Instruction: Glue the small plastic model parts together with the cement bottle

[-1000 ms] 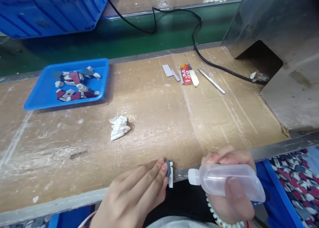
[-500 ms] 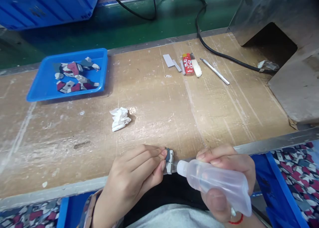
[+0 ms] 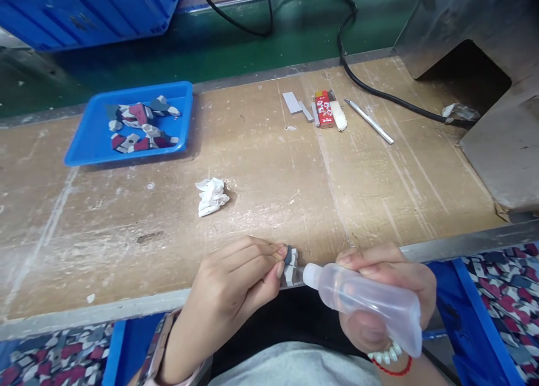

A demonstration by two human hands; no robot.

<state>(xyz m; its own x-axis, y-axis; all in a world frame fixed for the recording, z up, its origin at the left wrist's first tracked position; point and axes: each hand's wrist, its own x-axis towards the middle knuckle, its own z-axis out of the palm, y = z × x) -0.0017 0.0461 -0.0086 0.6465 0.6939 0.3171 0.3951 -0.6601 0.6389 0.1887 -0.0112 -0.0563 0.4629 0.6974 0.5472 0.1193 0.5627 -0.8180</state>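
A: What is the left hand (image 3: 238, 279) doing, down at the bottom centre?

B: It pinches a small grey and white block (image 3: 291, 269) between thumb and fingertips, right at the front edge of the bench (image 3: 261, 167).

A: And the right hand (image 3: 400, 273)?

B: It's wrapped around a clear plastic bottle (image 3: 366, 296), lower right of centre, thumb on the near side and fingers on the far side. The bottle lies tilted, with its white cap (image 3: 311, 275) towards the block. A thin nozzle reaches across; whether its tip touches, I can't tell.

A: Anything on the wrist?

B: A pale beaded bracelet (image 3: 386, 354) and a red cord (image 3: 391, 369).

A: What else is on the bench?

B: A crumpled tissue (image 3: 211, 198) left of centre, and a blue tray (image 3: 86, 147) at the upper left with grey, white and dark red pieces (image 3: 141, 115) in it. Towards the upper right, a red lighter (image 3: 324, 109) lies near a silver pen-like tool (image 3: 370, 123).

A: And in the lower right corner?

B: A blue bin (image 3: 467, 318), beside a mass of similar pieces.
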